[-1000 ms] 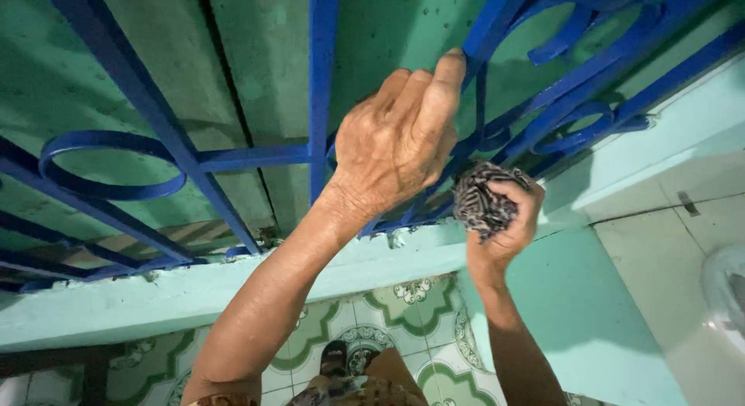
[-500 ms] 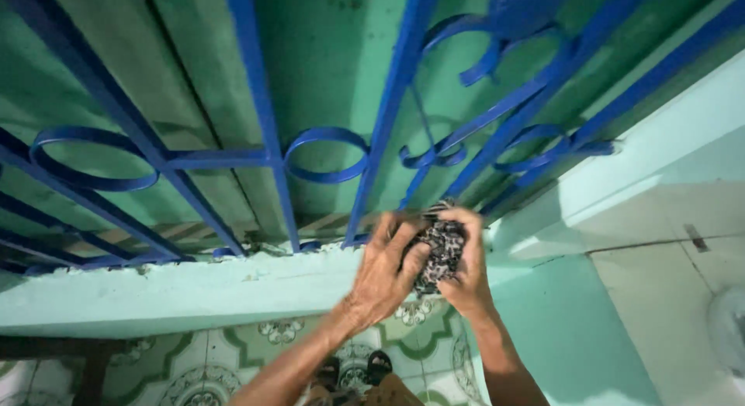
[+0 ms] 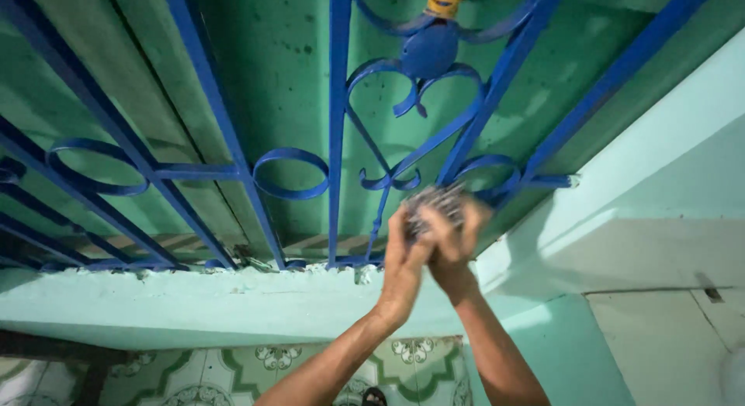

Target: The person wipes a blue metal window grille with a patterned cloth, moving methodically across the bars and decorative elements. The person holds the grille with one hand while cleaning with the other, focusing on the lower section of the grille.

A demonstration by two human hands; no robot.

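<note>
Our left hand and right hand press together just right of frame centre, both closed around a balled-up black-and-white patterned rag. Two hands bunch the cloth tight, so a compact wad shows above our blurred fingertips. The wad sits against the lower scrollwork of the blue iron window grille, which fills the upper frame before a green wall. Below the hands runs a pale mint-green concrete sill, and green-patterned floor tiles show along the bottom edge.
</note>
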